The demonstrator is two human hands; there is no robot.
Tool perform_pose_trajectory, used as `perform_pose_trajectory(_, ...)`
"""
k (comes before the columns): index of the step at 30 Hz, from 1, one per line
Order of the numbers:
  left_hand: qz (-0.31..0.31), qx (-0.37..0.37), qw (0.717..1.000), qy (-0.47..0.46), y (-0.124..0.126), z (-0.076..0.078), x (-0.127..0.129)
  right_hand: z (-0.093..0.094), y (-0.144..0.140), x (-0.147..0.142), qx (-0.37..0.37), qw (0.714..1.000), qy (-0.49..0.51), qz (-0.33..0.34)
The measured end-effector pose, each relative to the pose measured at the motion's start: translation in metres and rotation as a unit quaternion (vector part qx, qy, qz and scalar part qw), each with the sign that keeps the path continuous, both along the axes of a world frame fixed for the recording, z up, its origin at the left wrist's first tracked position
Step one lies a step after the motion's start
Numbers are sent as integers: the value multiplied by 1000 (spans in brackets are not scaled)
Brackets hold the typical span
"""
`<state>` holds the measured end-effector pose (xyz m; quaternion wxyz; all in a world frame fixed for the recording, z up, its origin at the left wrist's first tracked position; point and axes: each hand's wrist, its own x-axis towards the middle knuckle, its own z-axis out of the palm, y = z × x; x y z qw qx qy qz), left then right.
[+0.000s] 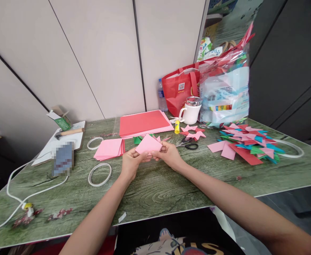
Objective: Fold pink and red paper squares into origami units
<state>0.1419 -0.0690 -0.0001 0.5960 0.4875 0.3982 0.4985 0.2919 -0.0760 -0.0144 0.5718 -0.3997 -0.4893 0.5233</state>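
A pink square of paper (148, 144) is held up over the table, one corner pointing away from me. My left hand (131, 163) pinches its lower left side, thumb on top. On the lower right side, my right hand (169, 153) grips the same paper between thumb and fingers. Green folded paper (137, 140) shows partly behind it. To the left lies a stack of pink paper squares (109, 148) with red ones at its edge. Black-handled scissors (191, 145) rest just right of my right hand.
Red and pink sheets (144, 122) lie behind my hands. A glue stick (177, 126), a white mug (191, 111) and a red bag (180, 88) stand at the back. Folded paper pieces (251, 140) are heaped at right. Tape rolls (90, 178) and a hammer (69, 132) are at left.
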Motion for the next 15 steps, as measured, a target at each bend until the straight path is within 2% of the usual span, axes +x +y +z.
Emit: perform_pose_trajectory(15,5,0,1000,19,2,-3,-2,-9,2,0,21,998,-50,30)
